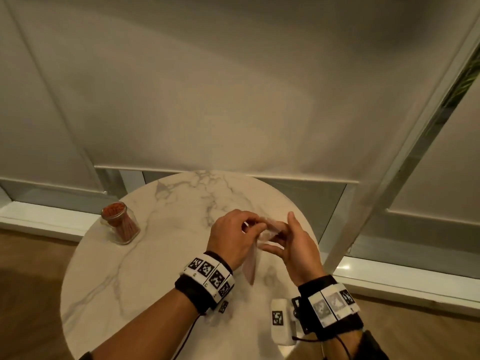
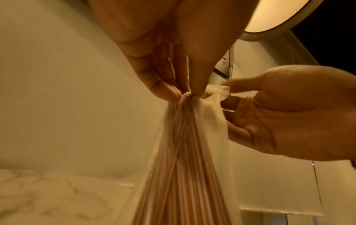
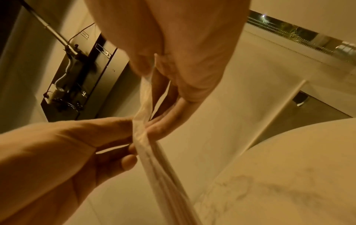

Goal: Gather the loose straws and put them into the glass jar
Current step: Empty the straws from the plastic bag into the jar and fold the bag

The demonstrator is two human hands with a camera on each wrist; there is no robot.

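Straws: a bundle of thin pinkish straws (image 2: 181,159) hangs inside a clear plastic bag (image 2: 213,121), held up above the surface between my two hands; in the head view the bag shows as a pale strip dropping below my left wrist.
Bag: its top is bunched and twisted at my fingertips, and the lower part trails down toward the marble; I cannot tell whether the bottom end touches it.
Left grip: my left hand (image 1: 233,237) is clenched on the bag's neck, thumb and fingertips (image 2: 169,91) pinching the gathered plastic right above the straw ends.
Right grip: my right hand (image 1: 293,245) pinches the loose flap of the bag's mouth just beside the left fingertips, thumb and forefinger on the plastic and the other fingers stretched out and relaxed.
Glass jar: the glass jar (image 1: 122,226) stands near the left rim of the surface, well apart from my hands, and is already packed with reddish-orange straws standing on end.
Surface: a round white marble surface (image 1: 155,268) with grey veins carries the jar.
Wrists: both wrists wear black bands with black-and-white square markers, and cables run back along my forearms.
Small device: a white block with a marker (image 1: 279,320) sits near my right wrist at the near rim.
Background: pale roller blinds hang behind the surface, over a wooden floor.
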